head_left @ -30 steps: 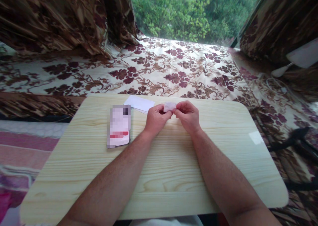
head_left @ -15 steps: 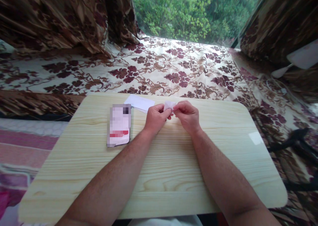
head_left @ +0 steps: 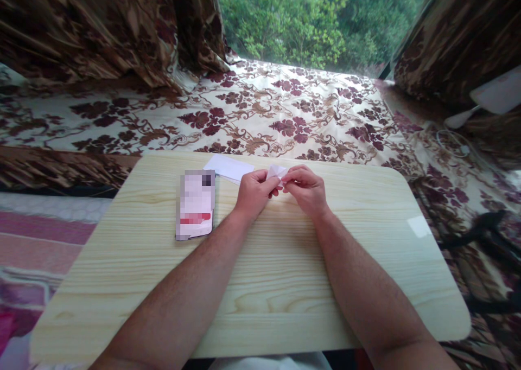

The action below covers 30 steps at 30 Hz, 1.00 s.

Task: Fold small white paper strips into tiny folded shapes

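Both my hands meet over the far middle of a light wooden table (head_left: 285, 283). My left hand (head_left: 254, 192) and my right hand (head_left: 306, 188) pinch a small white packet (head_left: 276, 171) between their fingertips, holding it just above the tabletop. A white paper sheet (head_left: 228, 167) lies flat behind my left hand. A blurred pinkish rectangular card or packet with a red stripe (head_left: 195, 204) lies on the table to the left of my left hand.
A floral cream and maroon cloth (head_left: 260, 109) covers the surface beyond the table. Brown patterned curtains (head_left: 101, 28) hang at both sides of a window showing green trees (head_left: 293, 17). White cables and a charger (head_left: 459, 120) lie at the right.
The small white packet has tilted and shifted slightly between my fingertips. My hands stay in the same place.
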{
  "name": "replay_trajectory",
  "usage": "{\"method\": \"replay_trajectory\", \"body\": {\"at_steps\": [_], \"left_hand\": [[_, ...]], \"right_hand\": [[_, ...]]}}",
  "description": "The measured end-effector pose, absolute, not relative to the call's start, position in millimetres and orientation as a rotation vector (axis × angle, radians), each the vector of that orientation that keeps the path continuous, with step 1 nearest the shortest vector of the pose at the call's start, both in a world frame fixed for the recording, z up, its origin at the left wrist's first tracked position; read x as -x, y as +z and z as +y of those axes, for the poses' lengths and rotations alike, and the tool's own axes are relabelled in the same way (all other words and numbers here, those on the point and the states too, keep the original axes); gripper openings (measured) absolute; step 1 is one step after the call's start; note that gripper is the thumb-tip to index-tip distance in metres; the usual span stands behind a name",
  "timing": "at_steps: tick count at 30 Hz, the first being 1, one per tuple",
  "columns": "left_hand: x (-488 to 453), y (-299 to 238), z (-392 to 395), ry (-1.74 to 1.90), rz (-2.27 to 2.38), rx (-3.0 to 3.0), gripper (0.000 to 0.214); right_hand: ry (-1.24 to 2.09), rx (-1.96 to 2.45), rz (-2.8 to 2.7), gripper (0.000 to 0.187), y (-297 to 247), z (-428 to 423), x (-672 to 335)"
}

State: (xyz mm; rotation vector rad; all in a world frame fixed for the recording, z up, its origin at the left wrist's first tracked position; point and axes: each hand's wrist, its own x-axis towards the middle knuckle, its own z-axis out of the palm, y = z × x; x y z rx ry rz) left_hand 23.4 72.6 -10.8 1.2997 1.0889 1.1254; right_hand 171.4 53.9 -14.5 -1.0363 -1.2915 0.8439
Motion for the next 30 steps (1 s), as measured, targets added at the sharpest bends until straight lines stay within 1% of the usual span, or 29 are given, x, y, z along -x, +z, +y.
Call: {"method": "replay_trajectory", "body": {"at_steps": [8,14,17,19,30], "left_hand": [[-23.0,-12.3,73.4,1.114,1.083,-1.325,0.027],[-23.1,-10.7,72.6,1.107,1.084,-1.361,0.023],[-23.9,-4.4,70.1,1.082,1.081,-1.405,0.024],[-24.5,-0.7,68.5,1.070,1.083,-1.423,0.024],[-24.8,0.2,68.4,1.047,1.125,-1.435,0.016]], "right_hand": [[0.873,1.036,-1.268,0.013,-15.4,54.2,-173.8],[1.117,1.010,-1.052,0.007,-13.1,54.7,-175.1],[1.218,1.068,-0.973,0.019,-12.2,56.5,-176.3],[1.260,1.090,-0.985,0.023,-12.0,57.6,-177.1],[1.327,0.997,-0.997,0.018,-11.7,57.5,-180.9]]}}
